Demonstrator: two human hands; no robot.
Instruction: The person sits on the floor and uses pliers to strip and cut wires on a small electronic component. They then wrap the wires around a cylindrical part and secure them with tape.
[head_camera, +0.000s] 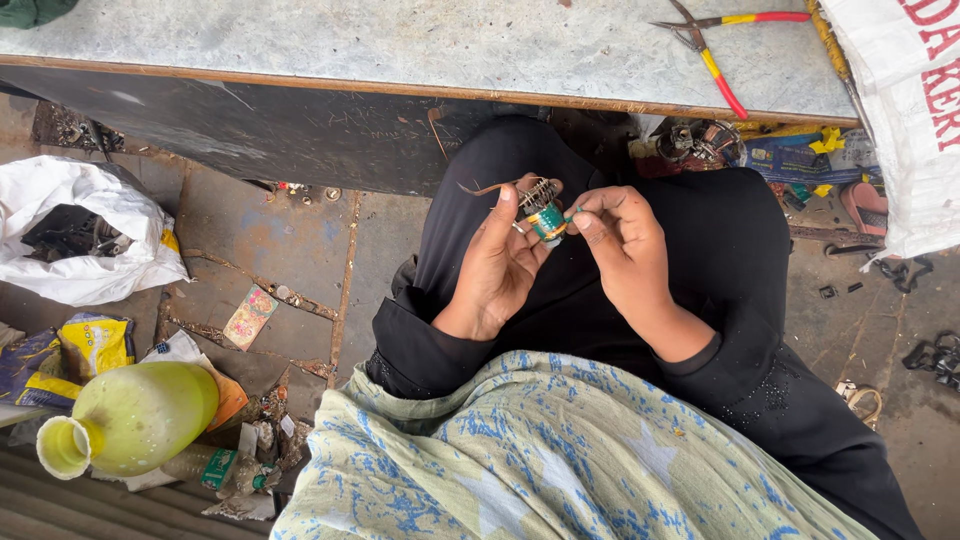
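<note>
Work centres on one small green coil part (547, 218) with bare copper wire ends, held over the lap just below the edge of the bench (400, 50). The left hand (497, 262) grips it from beneath, fingers closed around its body, while the right hand (620, 235) pinches at its side with thumb and forefinger. Judging by the loose wire tail curling out to the left, the wiring looks unfinished; how much is already wound I cannot tell. Counted: one coil part, two hands, one pair of pliers (715, 45) with red and yellow grips lying untouched on the bench, one yellow-green plastic bottle (135, 418) on the floor, one white bag (80, 235) of dark scrap.
</note>
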